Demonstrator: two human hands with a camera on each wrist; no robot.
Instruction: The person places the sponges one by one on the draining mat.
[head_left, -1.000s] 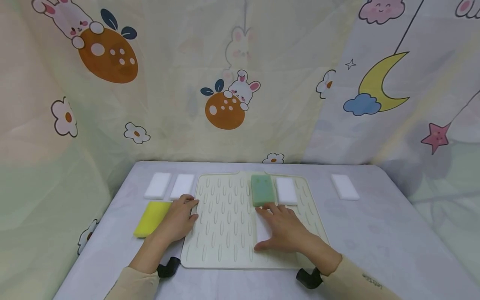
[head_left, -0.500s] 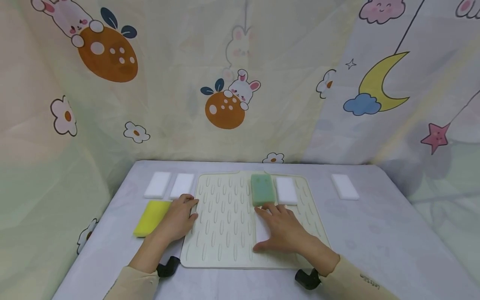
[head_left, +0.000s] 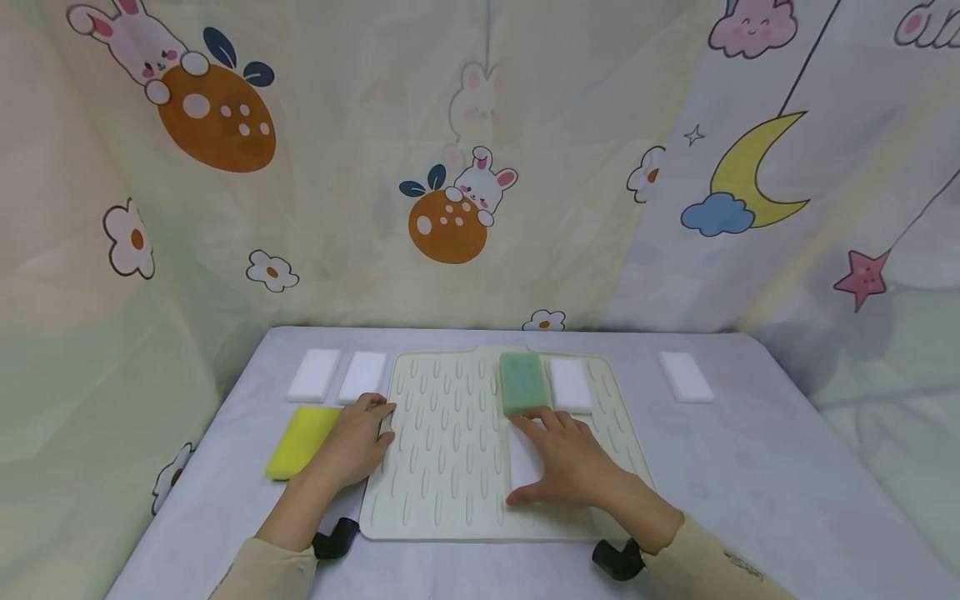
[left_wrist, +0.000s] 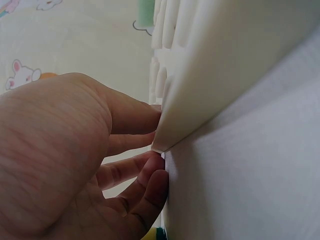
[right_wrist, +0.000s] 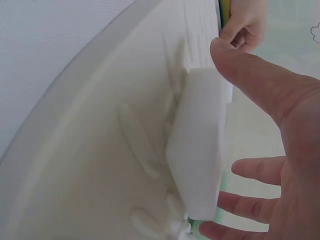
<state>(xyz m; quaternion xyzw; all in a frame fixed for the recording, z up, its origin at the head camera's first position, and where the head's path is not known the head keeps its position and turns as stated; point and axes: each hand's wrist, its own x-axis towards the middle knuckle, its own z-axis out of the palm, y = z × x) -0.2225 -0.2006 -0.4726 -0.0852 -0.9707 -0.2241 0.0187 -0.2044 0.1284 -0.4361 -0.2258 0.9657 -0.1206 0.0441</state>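
My left hand (head_left: 357, 437) rests its fingertips at the left edge of a cream ridged mat (head_left: 431, 467). In the left wrist view its thumb touches the mat's edge, and other fingers lie low against the table. My right hand (head_left: 566, 458) hovers with spread fingers over a white sponge block (right_wrist: 200, 145) lying on the mat. Thumb and fingertips are apart around that block, partly hidden by the hand in the head view. Just beyond the fingertips lies a green sponge (head_left: 523, 383), with another white block (head_left: 571, 385) to its right, both on the mat.
Left of the mat are two white blocks (head_left: 313, 375) and a yellow sponge (head_left: 300, 442) with a dark underside, by my left forearm. Another white block (head_left: 686, 377) lies at the right. Black curved pieces (head_left: 335, 539) sit at both wrists. A printed cloth (head_left: 337, 167) hangs behind the table.
The head view has shifted slightly, so everything sits a little lower in it. Both hands and the sponges hold their places on and around the mat.
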